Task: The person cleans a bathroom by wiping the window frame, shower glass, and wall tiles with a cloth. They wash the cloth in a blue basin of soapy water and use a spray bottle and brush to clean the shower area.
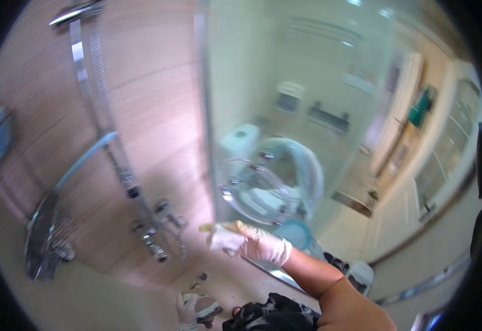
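Note:
My right hand [261, 244], in a thin translucent glove, reaches out in front of the glass shower screen [241, 74]. Its fingers are closed around a white cloth or pad [226, 241]. A yellowish tip [205, 227] shows at the far end of the grip; what it belongs to is unclear. Low in the picture is my left hand [186, 309], also gloved, over the shower floor [150, 298]. Against it appears a brown and white item [208, 309], too blurred to name, and whether the hand grips it cannot be told.
A chrome shower column [88, 87] with a mixer tap [150, 240] runs up the tiled wall. A dark item [42, 244] hangs on a light blue strap [86, 157]. Beyond the glass are a toilet [261, 198], a light blue basin [294, 232] and a white bin [361, 275].

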`<control>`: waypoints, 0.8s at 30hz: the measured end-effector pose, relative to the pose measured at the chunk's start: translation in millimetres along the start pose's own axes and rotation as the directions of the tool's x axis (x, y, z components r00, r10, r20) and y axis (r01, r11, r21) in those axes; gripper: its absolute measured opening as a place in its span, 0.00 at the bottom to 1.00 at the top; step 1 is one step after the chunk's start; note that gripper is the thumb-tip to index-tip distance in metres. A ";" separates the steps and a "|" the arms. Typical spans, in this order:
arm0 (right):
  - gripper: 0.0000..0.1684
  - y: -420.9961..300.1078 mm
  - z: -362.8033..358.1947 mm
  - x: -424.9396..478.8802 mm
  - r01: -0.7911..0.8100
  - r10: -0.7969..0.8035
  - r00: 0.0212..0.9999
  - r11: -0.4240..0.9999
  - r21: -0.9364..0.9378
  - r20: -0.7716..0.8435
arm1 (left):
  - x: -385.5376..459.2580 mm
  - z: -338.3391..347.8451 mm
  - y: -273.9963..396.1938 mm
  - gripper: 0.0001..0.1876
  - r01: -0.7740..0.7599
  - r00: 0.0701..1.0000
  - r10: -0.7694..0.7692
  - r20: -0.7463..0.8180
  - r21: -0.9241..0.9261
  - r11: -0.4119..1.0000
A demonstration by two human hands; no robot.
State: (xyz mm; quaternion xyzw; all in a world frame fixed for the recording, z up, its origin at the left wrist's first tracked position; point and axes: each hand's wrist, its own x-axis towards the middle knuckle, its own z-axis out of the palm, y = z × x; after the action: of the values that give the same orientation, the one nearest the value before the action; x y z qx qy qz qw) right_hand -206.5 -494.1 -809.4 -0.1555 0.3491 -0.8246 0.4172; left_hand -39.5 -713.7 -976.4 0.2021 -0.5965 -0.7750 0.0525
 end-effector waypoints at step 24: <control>0.17 69.8 -78.5 -653.6 0.472 -0.522 -0.435 0.561 -0.680 -0.733 | -208.4 463.2 -93.0 0.11 0.072 0.256 -0.369 0.893 0.363 0.929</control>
State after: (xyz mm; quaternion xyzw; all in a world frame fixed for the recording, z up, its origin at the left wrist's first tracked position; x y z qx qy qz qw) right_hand 185.5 33.0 -891.4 0.3287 0.4217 -0.7368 -0.4138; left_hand -8.6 -201.8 -916.4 -0.2109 -0.5664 -0.6592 -0.4474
